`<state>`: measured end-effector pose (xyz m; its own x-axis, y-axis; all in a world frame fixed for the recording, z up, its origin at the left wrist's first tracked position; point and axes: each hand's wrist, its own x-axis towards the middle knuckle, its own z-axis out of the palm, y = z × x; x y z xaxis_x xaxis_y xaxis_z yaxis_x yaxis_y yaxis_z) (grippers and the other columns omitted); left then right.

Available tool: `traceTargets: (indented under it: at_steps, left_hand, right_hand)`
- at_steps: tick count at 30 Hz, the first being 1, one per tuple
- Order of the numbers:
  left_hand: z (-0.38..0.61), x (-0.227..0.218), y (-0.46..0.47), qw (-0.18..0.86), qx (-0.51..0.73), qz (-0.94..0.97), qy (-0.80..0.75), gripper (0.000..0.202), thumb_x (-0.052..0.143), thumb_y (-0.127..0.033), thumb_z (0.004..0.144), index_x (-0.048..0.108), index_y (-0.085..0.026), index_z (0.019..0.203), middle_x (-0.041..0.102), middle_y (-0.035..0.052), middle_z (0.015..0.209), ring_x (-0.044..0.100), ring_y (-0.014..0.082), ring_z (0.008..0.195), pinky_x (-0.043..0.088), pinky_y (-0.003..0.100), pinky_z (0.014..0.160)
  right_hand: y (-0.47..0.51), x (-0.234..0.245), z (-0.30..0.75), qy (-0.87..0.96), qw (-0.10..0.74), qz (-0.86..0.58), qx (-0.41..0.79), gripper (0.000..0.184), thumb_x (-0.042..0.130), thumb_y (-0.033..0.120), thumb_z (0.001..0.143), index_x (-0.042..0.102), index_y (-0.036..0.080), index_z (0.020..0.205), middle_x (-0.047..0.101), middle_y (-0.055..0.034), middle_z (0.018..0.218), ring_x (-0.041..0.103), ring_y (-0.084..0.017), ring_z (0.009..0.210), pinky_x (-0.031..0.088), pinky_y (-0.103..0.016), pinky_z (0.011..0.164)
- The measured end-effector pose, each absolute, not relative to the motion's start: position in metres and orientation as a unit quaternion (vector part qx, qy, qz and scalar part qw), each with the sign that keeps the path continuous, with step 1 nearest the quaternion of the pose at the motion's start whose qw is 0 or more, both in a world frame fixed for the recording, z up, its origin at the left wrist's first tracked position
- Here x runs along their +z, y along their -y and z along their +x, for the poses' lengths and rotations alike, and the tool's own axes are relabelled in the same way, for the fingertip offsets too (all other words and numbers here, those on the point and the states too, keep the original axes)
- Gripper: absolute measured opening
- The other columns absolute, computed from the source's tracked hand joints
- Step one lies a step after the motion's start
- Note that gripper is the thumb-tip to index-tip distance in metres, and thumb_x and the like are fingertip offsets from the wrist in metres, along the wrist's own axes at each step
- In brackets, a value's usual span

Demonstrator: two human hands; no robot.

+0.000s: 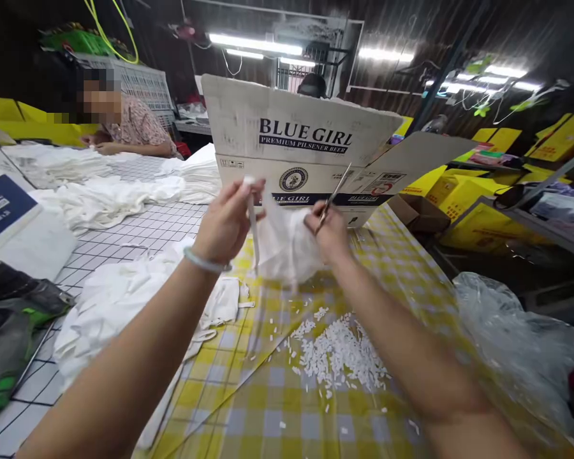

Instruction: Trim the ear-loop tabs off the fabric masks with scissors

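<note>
A thin white garment with straps [289,252] hangs between my hands above the table, slightly blurred. My left hand [226,220], with a pale bangle on the wrist, pinches the garment's upper left part, and a strap dangles below the fingers. In my right hand [332,234] is a pair of scissors [338,185], blades pointing up and away; the fingers also touch the garment's right edge. Below lies a scatter of small white snippets [342,354]. Left of them is a heap of white garments [124,287], partly hidden by my left forearm.
A BLUE GIRL carton [310,127] stands upright behind my hands on the checked cloth [249,414]. More white garments [100,191] lie at back left, near a seated person [141,124]. A grey-green item [14,338] sits at left, a clear plastic bag [511,338] at right.
</note>
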<state>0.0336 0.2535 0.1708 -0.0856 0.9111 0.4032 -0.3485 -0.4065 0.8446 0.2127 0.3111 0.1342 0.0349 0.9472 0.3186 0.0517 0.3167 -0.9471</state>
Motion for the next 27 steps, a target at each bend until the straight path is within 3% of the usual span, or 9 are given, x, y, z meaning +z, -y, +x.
traceTargets:
  at_steps: [2, 4, 8, 13, 16, 21, 27]
  left_hand:
    - [0.043, 0.19, -0.293, 0.404, 0.683, 0.546, -0.269, 0.016, 0.051, -0.029, 0.096, 0.063, -0.019, 0.094, 0.062, 0.0056, 0.123, 0.059, 0.0187, 0.107, 0.052, 0.03, 0.08]
    - [0.045, 0.192, -0.32, 0.325, 0.625, 0.618, -0.349, 0.021, 0.047, -0.03, 0.097, 0.064, -0.017, 0.094, 0.065, 0.0073, 0.112, 0.06, 0.0194, 0.103, 0.05, 0.031, 0.081]
    - [0.018, 0.138, -0.325, 0.221, 0.414, 0.693, -0.547, 0.019, 0.063, -0.033, 0.085, 0.067, -0.016, 0.08, 0.065, 0.0075, 0.083, 0.057, 0.0192, 0.079, 0.047, 0.035, 0.079]
    - [-0.019, 0.042, -0.248, 0.22, 0.293, 0.701, -0.612, 0.022, 0.079, -0.03, 0.062, 0.06, -0.019, 0.063, 0.058, 0.0051, 0.073, 0.052, 0.0223, 0.075, 0.044, 0.039, 0.079]
    - [-0.009, 0.008, -0.192, 0.226, 0.258, 0.712, -0.612, 0.016, 0.067, -0.024, 0.073, 0.055, -0.019, 0.063, 0.056, 0.006, 0.072, 0.052, 0.0242, 0.078, 0.042, 0.039, 0.08]
    - [0.021, -0.004, -0.124, 0.274, 0.267, 0.727, -0.57, 0.014, 0.049, -0.02, 0.086, 0.056, -0.019, 0.073, 0.058, 0.0071, 0.079, 0.052, 0.0215, 0.077, 0.042, 0.034, 0.075]
    - [0.023, 0.009, -0.106, 0.339, 0.336, 0.66, -0.58, 0.013, 0.053, -0.024, 0.085, 0.057, -0.019, 0.073, 0.058, 0.0022, 0.073, 0.052, 0.0171, 0.07, 0.041, 0.03, 0.068]
  right_hand:
    - [-0.357, 0.159, 0.225, 0.582, 0.597, -0.471, 0.287, 0.016, 0.055, 0.022, 0.071, 0.046, 0.022, 0.084, 0.048, 0.0051, 0.071, 0.048, -0.01, 0.062, 0.041, -0.023, 0.061]
    - [-0.385, 0.166, 0.238, 0.593, 0.571, -0.515, 0.238, 0.014, 0.056, 0.019, 0.07, 0.047, 0.021, 0.081, 0.048, 0.0048, 0.07, 0.049, -0.011, 0.063, 0.042, -0.025, 0.064]
    - [-0.383, 0.126, 0.267, 0.594, 0.528, -0.564, 0.224, 0.022, 0.062, 0.016, 0.063, 0.049, 0.021, 0.079, 0.057, 0.0004, 0.08, 0.054, -0.016, 0.075, 0.045, -0.031, 0.074]
    - [-0.315, 0.046, 0.27, 0.643, 0.442, -0.557, 0.284, 0.025, 0.067, 0.028, 0.066, 0.055, 0.021, 0.087, 0.063, -0.0017, 0.084, 0.058, -0.017, 0.074, 0.048, -0.032, 0.073]
    - [-0.273, 0.015, 0.247, 0.674, 0.38, -0.526, 0.352, 0.029, 0.068, 0.038, 0.07, 0.057, 0.02, 0.089, 0.063, 0.0001, 0.078, 0.059, -0.015, 0.066, 0.049, -0.03, 0.066]
    - [-0.231, -0.008, 0.19, 0.716, 0.299, -0.488, 0.4, 0.024, 0.066, 0.036, 0.075, 0.054, 0.021, 0.09, 0.062, 0.0024, 0.074, 0.059, -0.014, 0.064, 0.049, -0.026, 0.063]
    - [-0.259, -0.011, 0.115, 0.757, 0.275, -0.488, 0.337, 0.018, 0.066, 0.015, 0.073, 0.053, 0.021, 0.083, 0.065, -0.0059, 0.092, 0.056, -0.021, 0.093, 0.044, -0.034, 0.086]
